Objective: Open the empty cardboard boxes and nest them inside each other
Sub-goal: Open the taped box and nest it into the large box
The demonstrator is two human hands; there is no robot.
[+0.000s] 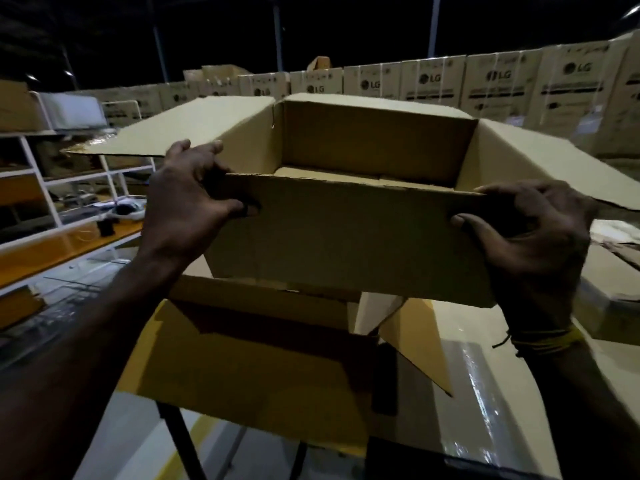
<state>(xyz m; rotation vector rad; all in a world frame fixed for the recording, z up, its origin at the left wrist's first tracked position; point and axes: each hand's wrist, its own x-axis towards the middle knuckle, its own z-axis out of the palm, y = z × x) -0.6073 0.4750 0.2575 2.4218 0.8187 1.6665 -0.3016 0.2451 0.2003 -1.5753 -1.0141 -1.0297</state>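
Note:
I hold an open brown cardboard box (349, 237) up in front of me, its top flaps spread out to the left and right. My left hand (187, 202) grips the near wall's left corner, thumb outside and fingers over the rim. My right hand (533, 233) grips the near wall's right corner the same way. Below it sits a second open cardboard box (263, 368) with its flaps folded outward; the held box hangs just above that opening. The inside of the held box looks empty.
White metal shelving (45, 181) with orange boards stands to the left. A long row of printed cartons (433, 83) lines the back. Wrapped flat cartons (485, 393) lie at the right under the lower box. A dark table leg (180, 441) shows below.

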